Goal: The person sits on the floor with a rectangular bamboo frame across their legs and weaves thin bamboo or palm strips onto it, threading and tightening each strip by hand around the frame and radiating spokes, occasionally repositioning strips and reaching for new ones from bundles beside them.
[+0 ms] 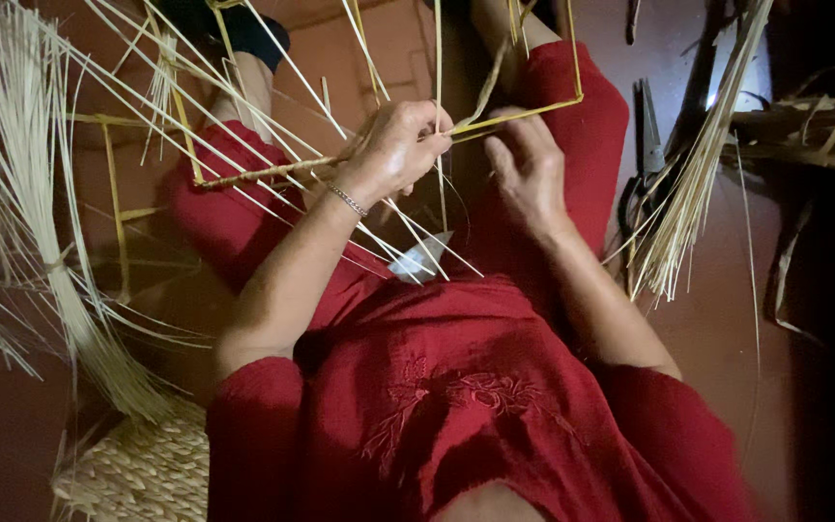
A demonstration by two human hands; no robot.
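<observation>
Seated weaver, viewed from above. The left hand (393, 150) closes its fingers around the near bar of a thin cane frame (533, 108) resting across the lap, steadying it where pale straw strands (273, 130) cross over. The right hand (524, 169) pinches a flat strip (483, 97) at the same bar, fingertips pressed together to keep it taut. A straw bundle (683, 193) lies at the floor's right side within reach; a woven mat (142, 474) sits at lower left.
</observation>
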